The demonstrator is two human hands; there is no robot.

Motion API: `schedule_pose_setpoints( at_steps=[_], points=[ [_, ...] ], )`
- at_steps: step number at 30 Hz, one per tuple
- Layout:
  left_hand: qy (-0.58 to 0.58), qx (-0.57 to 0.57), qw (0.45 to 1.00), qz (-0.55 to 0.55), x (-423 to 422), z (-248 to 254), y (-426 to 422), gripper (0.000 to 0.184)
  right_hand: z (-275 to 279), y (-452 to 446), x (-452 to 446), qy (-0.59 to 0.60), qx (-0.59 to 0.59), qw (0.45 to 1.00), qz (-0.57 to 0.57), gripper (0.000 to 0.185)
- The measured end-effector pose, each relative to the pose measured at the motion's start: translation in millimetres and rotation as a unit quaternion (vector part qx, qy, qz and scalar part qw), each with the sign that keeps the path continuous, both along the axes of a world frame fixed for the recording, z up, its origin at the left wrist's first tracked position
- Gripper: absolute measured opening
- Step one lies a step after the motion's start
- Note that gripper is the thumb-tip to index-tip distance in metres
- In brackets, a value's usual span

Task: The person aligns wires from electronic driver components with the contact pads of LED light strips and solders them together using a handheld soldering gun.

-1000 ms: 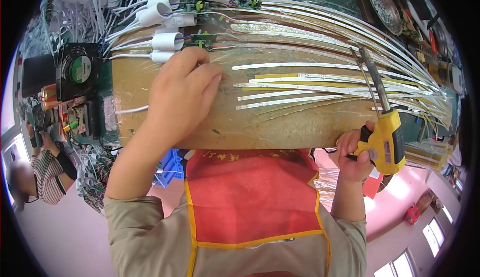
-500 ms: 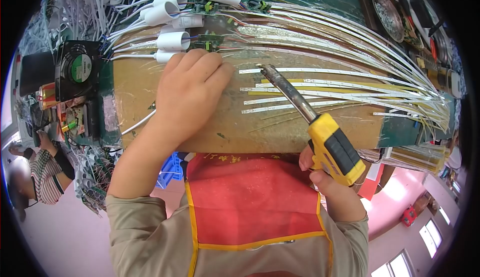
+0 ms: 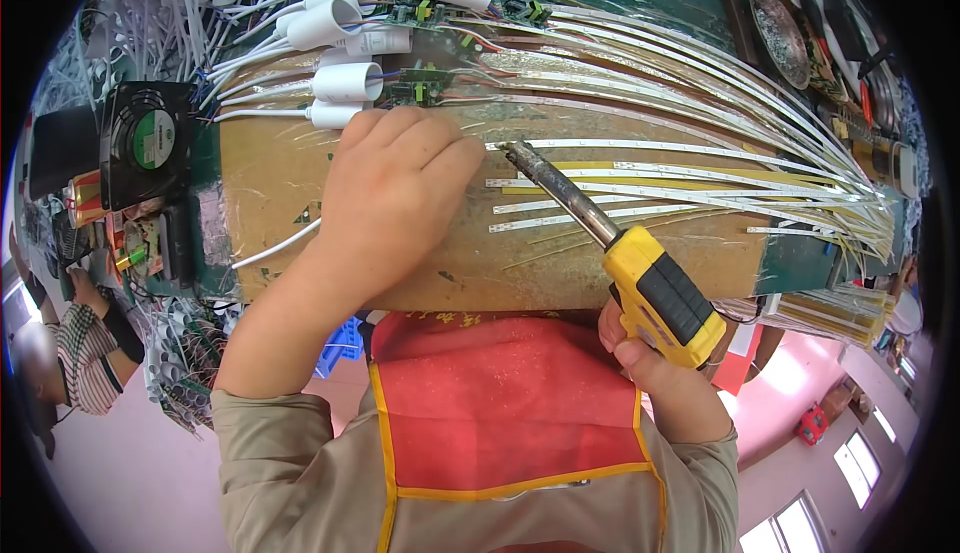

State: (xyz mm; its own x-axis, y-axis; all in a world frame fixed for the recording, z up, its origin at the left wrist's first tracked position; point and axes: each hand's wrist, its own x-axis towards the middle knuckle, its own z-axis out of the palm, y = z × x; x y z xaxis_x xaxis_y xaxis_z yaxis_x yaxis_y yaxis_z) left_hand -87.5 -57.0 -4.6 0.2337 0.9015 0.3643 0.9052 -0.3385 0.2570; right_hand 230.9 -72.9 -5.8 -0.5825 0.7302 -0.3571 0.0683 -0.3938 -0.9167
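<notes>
My right hand [image 3: 660, 373] grips a yellow and black soldering gun [image 3: 665, 298], its dark metal barrel pointing up and left. The gun's tip is at the left end of a white LED strip [image 3: 620, 144]. My left hand [image 3: 400, 193] rests over the brown board with its fingers curled and the back of the hand toward me. Its fingertips are hidden, so what they hold cannot be made out. Just beyond the left fingers are white lamp caps [image 3: 345, 83] with white cords and a small green circuit board [image 3: 420, 88].
The brown board [image 3: 275, 173] lies on a green worktable. More LED strips [image 3: 570, 219] fan out to the right. A black fan [image 3: 150, 143] stands at the left, and a metal dish [image 3: 780, 33] sits at the back right. Another person [image 3: 90, 343] is at the far left.
The soldering gun has moved slightly left, its tip shifting left and down along the strip end. My left hand has moved a little right, its fingers nearer the tip.
</notes>
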Motion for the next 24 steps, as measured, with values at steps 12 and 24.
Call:
schedule_pose_setpoints(
  at_steps=[12,24],
  points=[
    [0.009,0.017,1.000,0.019,0.8,-0.9,-1.4,0.022,4.2,4.1,-4.8,-0.008,-0.020,1.000,0.009,0.027],
    [0.026,0.015,1.000,0.004,1.2,-1.7,-0.9,0.023,1.4,3.0,-3.7,-0.019,-0.011,1.000,0.011,0.027]
  ],
)
